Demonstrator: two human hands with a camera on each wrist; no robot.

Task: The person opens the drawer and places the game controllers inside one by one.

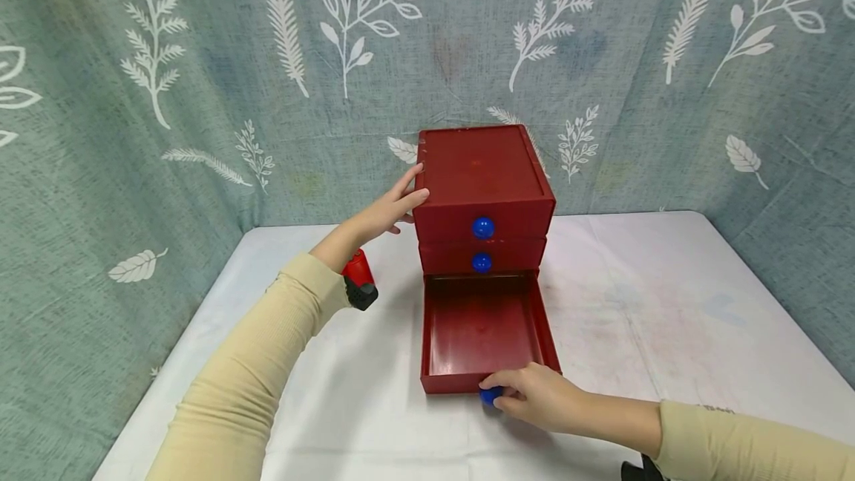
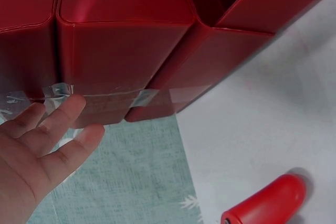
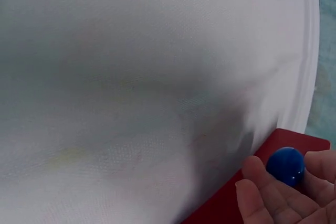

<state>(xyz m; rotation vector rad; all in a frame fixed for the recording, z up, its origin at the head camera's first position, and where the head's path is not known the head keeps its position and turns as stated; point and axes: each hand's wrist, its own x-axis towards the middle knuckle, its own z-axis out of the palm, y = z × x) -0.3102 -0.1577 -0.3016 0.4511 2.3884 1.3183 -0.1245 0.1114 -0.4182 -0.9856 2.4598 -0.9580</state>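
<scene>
A dark red drawer cabinet (image 1: 486, 165) stands on the table with blue knobs on its drawers. Its bottom drawer (image 1: 449, 385) is pulled out, and nothing is visible inside. My right hand (image 1: 542, 398) pinches that drawer's round blue knob (image 1: 490, 395) between thumb and fingers; the right wrist view also shows the knob (image 3: 286, 166) among the fingers. Against the cabinet's upper left side rests my left hand (image 1: 390, 212), its fingers extended. In the left wrist view, the left hand's fingertips (image 2: 76, 103) are by clear tape on the cabinet's side.
A red object (image 1: 358, 269) with a rounded end lies on the table left of the cabinet, partly hidden by the left forearm. White cloth (image 1: 641, 318) covers the table. A green leaf-patterned curtain (image 1: 401, 43) hangs behind and along the sides.
</scene>
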